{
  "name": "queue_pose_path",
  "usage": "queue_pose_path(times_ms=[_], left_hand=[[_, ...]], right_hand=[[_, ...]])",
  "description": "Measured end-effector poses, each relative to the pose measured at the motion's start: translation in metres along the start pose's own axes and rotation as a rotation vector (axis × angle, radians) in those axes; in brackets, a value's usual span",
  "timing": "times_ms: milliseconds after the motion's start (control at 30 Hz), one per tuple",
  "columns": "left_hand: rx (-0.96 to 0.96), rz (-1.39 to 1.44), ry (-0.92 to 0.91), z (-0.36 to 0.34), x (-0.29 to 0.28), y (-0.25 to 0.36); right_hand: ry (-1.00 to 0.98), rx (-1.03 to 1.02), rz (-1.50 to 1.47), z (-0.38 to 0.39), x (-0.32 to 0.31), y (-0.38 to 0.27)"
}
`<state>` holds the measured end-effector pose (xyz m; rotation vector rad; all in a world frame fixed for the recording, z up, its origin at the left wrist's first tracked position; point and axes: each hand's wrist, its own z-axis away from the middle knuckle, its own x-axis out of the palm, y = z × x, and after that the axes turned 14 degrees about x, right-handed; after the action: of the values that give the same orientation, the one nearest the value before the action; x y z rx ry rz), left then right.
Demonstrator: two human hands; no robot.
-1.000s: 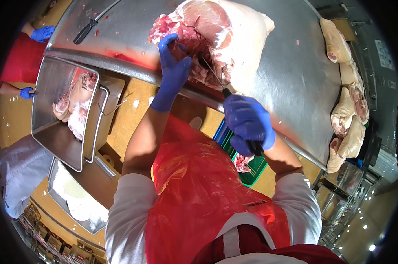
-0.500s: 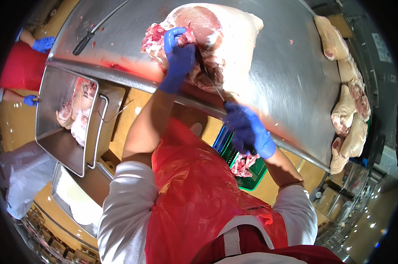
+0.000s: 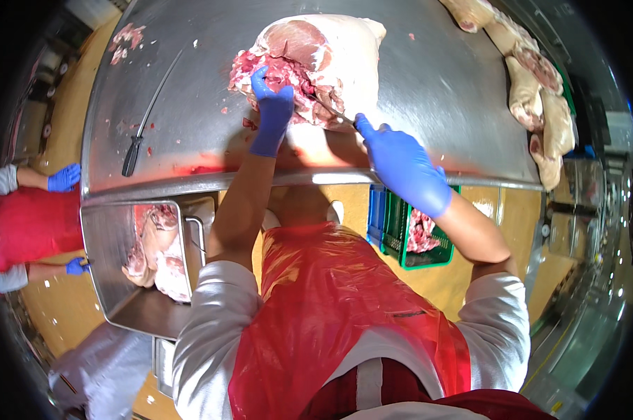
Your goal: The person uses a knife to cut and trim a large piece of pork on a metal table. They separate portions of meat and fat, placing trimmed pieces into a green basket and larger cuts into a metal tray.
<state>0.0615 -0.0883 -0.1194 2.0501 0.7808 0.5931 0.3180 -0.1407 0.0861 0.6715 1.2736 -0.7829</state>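
While the large pork cut [image 3: 323,59] is lying on the steel table [image 3: 435,91], the left hand [image 3: 271,112] in a blue glove is pressing on its red, opened side, with the fingers curled into the meat and gripping it. The right hand [image 3: 400,164], also in a blue glove, is closing tightly around the handle of a knife [image 3: 337,115], and the thin blade is entering the meat just beside the left hand. The 2 hands are near each other at the front edge of the cut. On the left part of the table a sharpening steel [image 3: 145,122] with a black handle is lying well apart from the cut. More pork pieces [image 3: 540,105] are lying along the right edge. Below the table, a metal tray [image 3: 113,280] is holding meat pieces, and a green crate [image 3: 407,238] is holding meat scraps. At the far left, another person in a red apron [image 3: 22,224] is standing.
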Motion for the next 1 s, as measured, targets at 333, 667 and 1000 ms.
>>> queue_pose_path(times_ms=[333, 667, 1000], left_hand=[[-0.204, -0.199, -0.123, 0.02, -0.005, 0.053], [-0.044, -0.074, -0.069, 0.027, -0.026, -0.007], [-0.379, 0.348, 0.107, 0.019, -0.03, 0.021]], right_hand=[[-0.201, 0.267, -0.307, 0.006, 0.088, -0.013], [-0.302, 0.301, -0.815, -0.024, 0.145, -0.013], [-0.34, 0.215, -0.757, 0.015, 0.087, 0.044]])
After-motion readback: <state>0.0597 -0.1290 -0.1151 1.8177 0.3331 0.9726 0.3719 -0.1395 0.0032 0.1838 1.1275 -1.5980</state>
